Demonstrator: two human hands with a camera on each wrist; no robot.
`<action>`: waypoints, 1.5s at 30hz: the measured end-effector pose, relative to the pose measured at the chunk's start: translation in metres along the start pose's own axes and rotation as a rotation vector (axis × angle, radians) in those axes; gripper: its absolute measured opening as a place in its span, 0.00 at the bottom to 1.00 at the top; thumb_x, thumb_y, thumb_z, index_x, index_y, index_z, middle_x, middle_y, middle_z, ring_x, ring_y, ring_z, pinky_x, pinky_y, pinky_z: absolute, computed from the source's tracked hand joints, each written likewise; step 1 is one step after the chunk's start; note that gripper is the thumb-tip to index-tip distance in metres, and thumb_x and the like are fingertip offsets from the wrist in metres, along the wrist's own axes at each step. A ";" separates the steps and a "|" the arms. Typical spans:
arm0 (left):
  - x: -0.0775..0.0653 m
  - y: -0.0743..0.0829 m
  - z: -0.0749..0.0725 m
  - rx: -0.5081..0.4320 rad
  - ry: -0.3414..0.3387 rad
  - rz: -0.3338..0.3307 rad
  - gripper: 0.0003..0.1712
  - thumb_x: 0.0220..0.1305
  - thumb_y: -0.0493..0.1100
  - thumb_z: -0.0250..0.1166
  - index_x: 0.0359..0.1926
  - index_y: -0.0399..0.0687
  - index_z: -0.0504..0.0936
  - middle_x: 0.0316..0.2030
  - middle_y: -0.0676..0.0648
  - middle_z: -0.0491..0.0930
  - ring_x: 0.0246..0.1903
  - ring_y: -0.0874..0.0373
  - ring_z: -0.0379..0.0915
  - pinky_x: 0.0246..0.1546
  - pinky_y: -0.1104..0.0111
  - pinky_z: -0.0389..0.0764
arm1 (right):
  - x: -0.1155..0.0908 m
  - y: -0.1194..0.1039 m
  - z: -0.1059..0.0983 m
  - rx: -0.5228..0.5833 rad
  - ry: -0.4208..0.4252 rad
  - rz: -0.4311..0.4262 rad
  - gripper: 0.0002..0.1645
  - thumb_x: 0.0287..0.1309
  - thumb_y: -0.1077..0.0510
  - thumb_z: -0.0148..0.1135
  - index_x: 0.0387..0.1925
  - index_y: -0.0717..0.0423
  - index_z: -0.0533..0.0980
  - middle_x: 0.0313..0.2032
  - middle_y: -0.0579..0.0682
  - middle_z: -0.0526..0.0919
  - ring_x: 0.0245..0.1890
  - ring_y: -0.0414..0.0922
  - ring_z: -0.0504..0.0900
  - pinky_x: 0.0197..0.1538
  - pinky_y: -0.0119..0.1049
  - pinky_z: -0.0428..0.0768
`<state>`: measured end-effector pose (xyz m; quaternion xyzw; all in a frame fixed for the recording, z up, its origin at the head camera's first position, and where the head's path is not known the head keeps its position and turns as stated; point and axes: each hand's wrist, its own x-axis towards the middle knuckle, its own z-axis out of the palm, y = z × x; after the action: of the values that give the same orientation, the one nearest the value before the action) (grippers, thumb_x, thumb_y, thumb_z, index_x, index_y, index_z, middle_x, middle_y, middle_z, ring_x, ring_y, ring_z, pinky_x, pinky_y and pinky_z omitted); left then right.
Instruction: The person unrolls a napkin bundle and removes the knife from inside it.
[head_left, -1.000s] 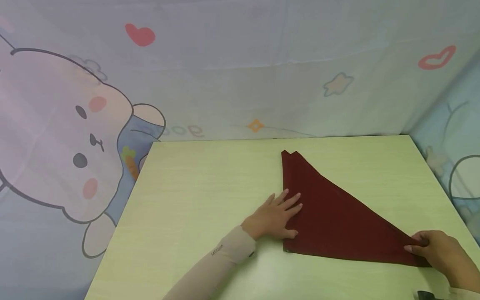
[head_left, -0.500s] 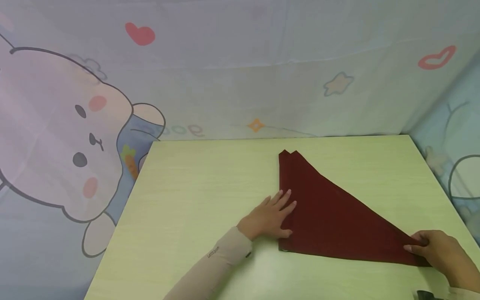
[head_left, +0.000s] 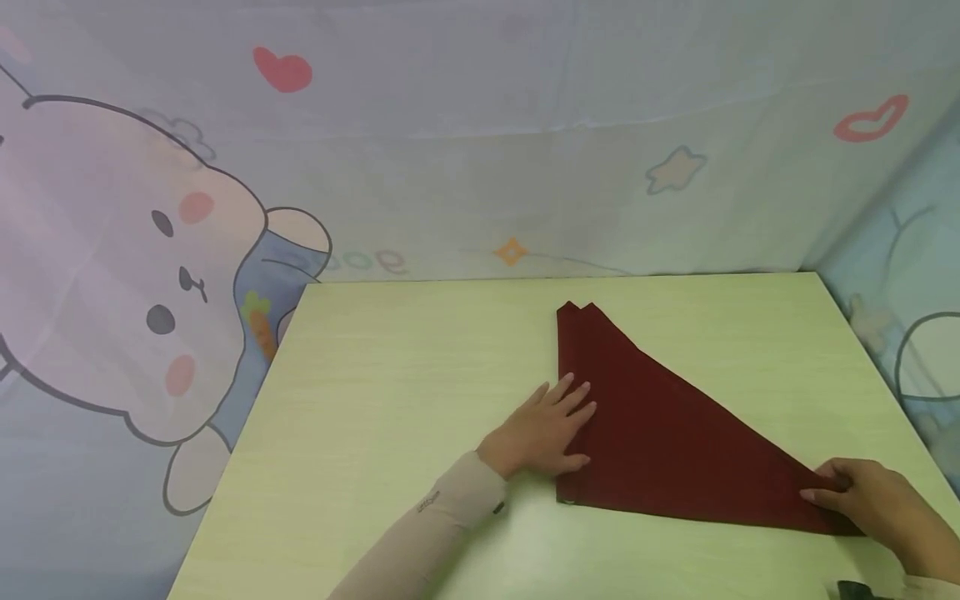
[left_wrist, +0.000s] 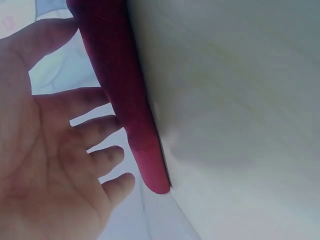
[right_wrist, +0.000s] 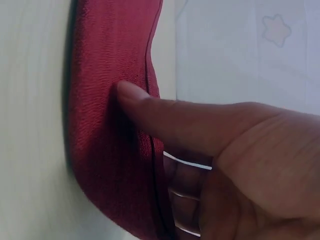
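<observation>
A dark red cloth (head_left: 667,442), folded into a rough triangle, lies flat on the pale table. Its tall edge is on the left, topped by a small notched tip, and it narrows toward the right. My left hand (head_left: 542,433) rests with spread fingers over that left edge. In the left wrist view, the fingertips of the left hand (left_wrist: 55,135) are right at the cloth's folded edge (left_wrist: 125,85). At the narrow right end, my right hand (head_left: 873,500) pinches the cloth. The right wrist view shows the thumb (right_wrist: 170,120) on top of the fabric (right_wrist: 110,60), with the other fingers partly hidden behind it.
The light wooden table (head_left: 420,350) ends at the back against a curtain (head_left: 450,125) printed with a cartoon bear, hearts and stars. Another patterned curtain (head_left: 922,250) hangs along the right side. A small black object (head_left: 853,590) shows beside the right cuff.
The cloth's left edge has shifted slightly left together with the left hand, whose fingers then moved a little back onto the cloth. The right hand keeps its pinch and has shifted slightly left.
</observation>
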<state>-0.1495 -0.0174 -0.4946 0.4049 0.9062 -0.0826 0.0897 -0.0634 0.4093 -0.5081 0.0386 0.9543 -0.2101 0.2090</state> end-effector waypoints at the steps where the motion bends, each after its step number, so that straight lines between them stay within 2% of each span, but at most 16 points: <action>1: 0.002 0.002 0.000 0.018 0.005 0.007 0.43 0.72 0.70 0.51 0.79 0.57 0.59 0.80 0.49 0.49 0.80 0.48 0.38 0.76 0.54 0.53 | 0.001 -0.001 0.000 0.004 0.000 -0.011 0.24 0.56 0.41 0.73 0.35 0.58 0.80 0.30 0.47 0.85 0.31 0.44 0.78 0.37 0.46 0.76; 5: 0.010 0.013 0.001 0.071 -0.003 0.025 0.41 0.72 0.71 0.50 0.79 0.62 0.58 0.80 0.52 0.50 0.80 0.49 0.38 0.75 0.49 0.54 | 0.006 -0.004 0.001 0.013 -0.016 -0.044 0.20 0.58 0.43 0.73 0.31 0.56 0.79 0.27 0.43 0.83 0.28 0.42 0.74 0.34 0.41 0.72; 9: 0.013 0.021 0.003 0.144 -0.050 0.004 0.42 0.72 0.74 0.47 0.80 0.67 0.54 0.81 0.55 0.47 0.81 0.51 0.35 0.75 0.46 0.55 | 0.010 -0.006 0.001 -0.010 -0.048 -0.036 0.19 0.56 0.46 0.74 0.28 0.56 0.78 0.26 0.43 0.81 0.28 0.42 0.74 0.34 0.42 0.74; 12: 0.010 0.022 0.003 0.179 -0.083 -0.022 0.43 0.72 0.75 0.44 0.81 0.68 0.51 0.81 0.57 0.45 0.81 0.53 0.33 0.75 0.46 0.54 | 0.011 -0.007 0.001 -0.037 -0.067 -0.028 0.19 0.55 0.46 0.74 0.29 0.57 0.79 0.27 0.44 0.82 0.28 0.42 0.76 0.35 0.46 0.76; 17: 0.004 0.016 0.002 0.166 -0.093 -0.032 0.44 0.72 0.75 0.43 0.81 0.67 0.51 0.81 0.57 0.44 0.81 0.54 0.32 0.75 0.47 0.53 | 0.010 -0.008 0.000 -0.062 -0.060 -0.033 0.18 0.54 0.47 0.75 0.30 0.57 0.80 0.28 0.45 0.83 0.29 0.42 0.78 0.37 0.50 0.78; 36: -0.018 -0.008 0.005 -0.034 -0.054 -0.042 0.40 0.74 0.68 0.48 0.80 0.60 0.57 0.81 0.55 0.44 0.81 0.50 0.35 0.76 0.48 0.52 | 0.007 -0.007 -0.001 -0.077 -0.052 -0.045 0.18 0.54 0.45 0.74 0.31 0.55 0.80 0.28 0.44 0.83 0.30 0.43 0.78 0.37 0.52 0.78; 45: -0.031 -0.023 0.009 -0.179 -0.028 -0.072 0.38 0.72 0.65 0.54 0.79 0.66 0.60 0.81 0.56 0.43 0.81 0.48 0.35 0.76 0.44 0.50 | 0.010 -0.002 0.000 -0.070 -0.058 -0.046 0.19 0.54 0.43 0.74 0.30 0.55 0.80 0.27 0.43 0.83 0.29 0.41 0.78 0.36 0.49 0.78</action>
<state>-0.1456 -0.0568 -0.4942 0.3612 0.9226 -0.0102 0.1352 -0.0729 0.4070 -0.5119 0.0030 0.9552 -0.1825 0.2328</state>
